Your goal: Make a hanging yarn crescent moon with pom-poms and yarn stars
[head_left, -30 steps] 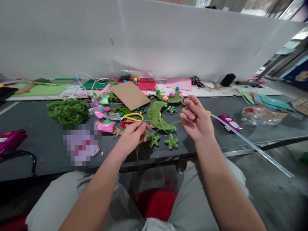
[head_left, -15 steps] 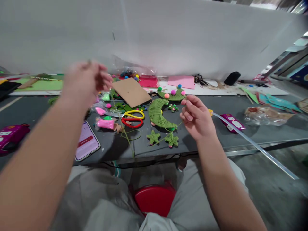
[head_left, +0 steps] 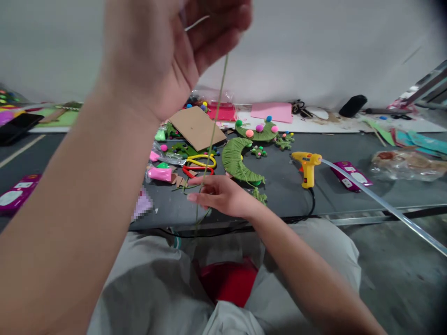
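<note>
My left hand is raised high at the top of the view, partly cut off, with its fingers curled. A strand of green yarn hangs down from it, stretched past the table's front edge. Lower down, my right hand is beside the strand, thumb and index finger apart around it. Just behind that hand lies a green yarn-wrapped crescent. A green yarn star is partly hidden by the right hand. Scissors with yellow and red handles lie left of the crescent.
A yellow glue gun with a long clear glue stick stands at the right, its cord running along the table edge. Cardboard, a second crescent with pompoms, a pink clay packet and purple packs lie around.
My left hand has risen up and right, drawing the yarn upward. My right hand has moved left and down from beside the crescent to the strand, uncovering the glue gun.
</note>
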Demonstrator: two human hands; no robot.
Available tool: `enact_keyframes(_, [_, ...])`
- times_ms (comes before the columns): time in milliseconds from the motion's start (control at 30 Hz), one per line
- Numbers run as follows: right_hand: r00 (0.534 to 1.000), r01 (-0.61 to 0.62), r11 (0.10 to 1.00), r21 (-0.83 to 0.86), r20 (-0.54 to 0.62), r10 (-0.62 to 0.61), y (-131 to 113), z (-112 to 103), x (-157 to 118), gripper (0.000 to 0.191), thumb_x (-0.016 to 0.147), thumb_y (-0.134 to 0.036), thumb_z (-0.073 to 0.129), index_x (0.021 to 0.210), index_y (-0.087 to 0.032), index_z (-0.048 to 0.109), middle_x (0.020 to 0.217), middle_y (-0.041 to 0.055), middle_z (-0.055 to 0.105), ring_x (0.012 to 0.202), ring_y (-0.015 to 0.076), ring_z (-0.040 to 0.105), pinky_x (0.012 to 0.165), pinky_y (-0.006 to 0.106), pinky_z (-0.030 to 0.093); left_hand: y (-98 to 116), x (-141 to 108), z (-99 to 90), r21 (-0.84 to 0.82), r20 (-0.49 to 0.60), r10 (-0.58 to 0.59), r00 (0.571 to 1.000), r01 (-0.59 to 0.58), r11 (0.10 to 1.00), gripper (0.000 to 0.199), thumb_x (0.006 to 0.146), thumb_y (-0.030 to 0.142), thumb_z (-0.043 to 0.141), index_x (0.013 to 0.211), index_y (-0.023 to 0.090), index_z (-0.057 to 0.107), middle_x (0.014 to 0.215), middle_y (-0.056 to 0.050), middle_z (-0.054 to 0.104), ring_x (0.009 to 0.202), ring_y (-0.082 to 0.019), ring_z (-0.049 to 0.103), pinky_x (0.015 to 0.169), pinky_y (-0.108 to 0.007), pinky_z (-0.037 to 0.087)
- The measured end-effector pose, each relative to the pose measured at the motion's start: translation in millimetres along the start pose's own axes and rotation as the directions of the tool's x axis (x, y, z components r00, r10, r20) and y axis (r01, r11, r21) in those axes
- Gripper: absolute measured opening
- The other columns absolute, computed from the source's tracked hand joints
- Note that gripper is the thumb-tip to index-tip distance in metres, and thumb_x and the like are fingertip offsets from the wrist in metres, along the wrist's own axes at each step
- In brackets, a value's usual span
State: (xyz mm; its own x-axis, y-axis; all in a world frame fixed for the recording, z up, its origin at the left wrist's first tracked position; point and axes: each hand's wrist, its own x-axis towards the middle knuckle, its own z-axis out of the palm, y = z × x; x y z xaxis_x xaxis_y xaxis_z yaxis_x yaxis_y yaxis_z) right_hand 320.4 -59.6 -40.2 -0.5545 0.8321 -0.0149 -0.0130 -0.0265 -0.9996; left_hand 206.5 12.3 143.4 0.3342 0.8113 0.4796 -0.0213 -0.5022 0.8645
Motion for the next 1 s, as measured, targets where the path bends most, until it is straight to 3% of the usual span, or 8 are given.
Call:
enact_keyframes(133, [0.991, 0.128, 0.992, 0.016, -0.046, -0.128, -11, -1, 2, 0.042, 0.089, -0.055, 0.064, 0.085, -0.015, 0.073, 0.068, -0.0001, 0.062, 0.055, 0.0076, 0.044, 0.051, 0.023, 0.034, -13, -39, -1.8, 0.12, 0.074, 0.019, 0.997, -0.027, 0.992, 0.054, 0.094, 0.018, 0.022, 0.132, -0.008, 0.049, 0.095, 0.002, 0.065, 0.106, -0.023, 0.067, 0.076, -0.037, 0.043])
enact_keyframes(267, [0.954, 0.276, 0.942, 0.193, -0.177, -0.243, -38, -12, -9, 0.037, 0.09, -0.055, 0.063, 0.094, -0.019, 0.074, 0.073, 0.0001, 0.064, 0.047, 0.0053, 0.035, 0.044, 0.023, 0.027, -48, -121, -13.3, 0.244, -0.278, 0.101, 0.955, -0.031, 0.969, 0.025, 0.097, 0.029, 0.054, 0.092, 0.011, 0.072, 0.083, -0.001, 0.069, 0.067, -0.009, 0.065, 0.064, -0.023, 0.049])
enact_keyframes(367, [0.92, 0.353, 0.909, 0.223, -0.259, -0.294, -57, -7, -18, 0.035, 0.089, -0.056, 0.064, 0.101, -0.024, 0.072, 0.078, -0.0001, 0.065, 0.045, 0.0054, 0.032, 0.041, 0.022, 0.025, -62, -186, -3.1, 0.192, -0.255, -0.171, 0.952, 0.223, 0.956, 0.022, 0.096, 0.033, 0.058, 0.111, 0.022, 0.069, 0.101, -0.004, 0.069, 0.07, -0.012, 0.059, 0.061, -0.025, 0.047])
enact_keyframes(500, [0.885, 0.44, 0.871, 0.218, -0.267, -0.381, -74, 11, -29, 0.026, 0.092, -0.051, 0.06, 0.1, -0.029, 0.072, 0.075, -0.0022, 0.064, 0.041, 0.0052, 0.025, 0.038, 0.022, 0.024, -72, -234, 21.6, 0.369, -0.013, -0.508, 0.862, 0.476, 0.798, 0.044, 0.082, 0.032, 0.073, 0.125, 0.027, 0.061, 0.069, 0.003, 0.059, 0.059, -0.014, 0.053, 0.055, -0.025, 0.04])
enact_keyframes(667, [0.876, 0.456, 0.881, 0.125, -0.24, -0.419, -86, 15, -43, 0.026, 0.091, -0.051, 0.061, 0.096, -0.029, 0.075, 0.065, -0.002, 0.062, 0.037, 0.006, 0.023, 0.033, 0.023, 0.022, -93, -251, 35.6, 0.428, 0.16, -0.584, 0.796, 0.477, 0.767, 0.016, 0.094, 0.033, 0.055, 0.097, 0.023, 0.067, 0.089, -0.005, 0.072, 0.08, -0.021, 0.065, 0.071, -0.028, 0.046])
enact_keyframes(800, [0.787, 0.594, 0.797, 0.104, -0.279, -0.55, -94, -14, -55, 0.018, 0.095, -0.031, 0.059, 0.093, -0.029, 0.077, 0.066, -0.0023, 0.063, 0.035, 0.0045, 0.016, 0.031, 0.023, 0.011, -94, -256, 9.2, 0.608, 0.192, -0.642, 0.743, 0.423, 0.672, 0.021, 0.093, 0.025, 0.051, 0.076, 0.022, 0.063, 0.073, -0.005, 0.07, 0.066, -0.02, 0.063, 0.064, -0.029, 0.044])
enact_keyframes(900, [0.725, 0.644, 0.755, 0.122, -0.413, -0.552, -97, -49, -70, 0.007, 0.09, -0.029, 0.07, 0.088, -0.029, 0.076, 0.064, -0.0065, 0.057, 0.033, 0.0016, 0.014, 0.032, 0.024, 0.011, -71, -233, -18.7, 0.616, 0.072, -0.472, 0.879, 0.333, 0.714, 0.017, 0.093, 0.029, 0.053, 0.084, 0.023, 0.066, 0.072, -0.003, 0.07, 0.061, -0.018, 0.064, 0.057, -0.027, 0.047])
enact_keyframes(1000, [0.643, 0.74, 0.645, 0.19, -0.479, -0.597, -98, -78, -89, 0.012, 0.079, -0.028, 0.082, 0.087, -0.033, 0.074, 0.055, -0.01, 0.052, 0.03, 0.0011, 0.01, 0.028, 0.025, 0.013, -31, -179, -32.7, 0.529, -0.18, -0.074, 0.981, 0.16, 0.834, 0.019, 0.087, 0.025, 0.066, 0.104, 0.026, 0.073, 0.087, -0.002, 0.075, 0.075, -0.018, 0.07, 0.071, -0.028, 0.057])
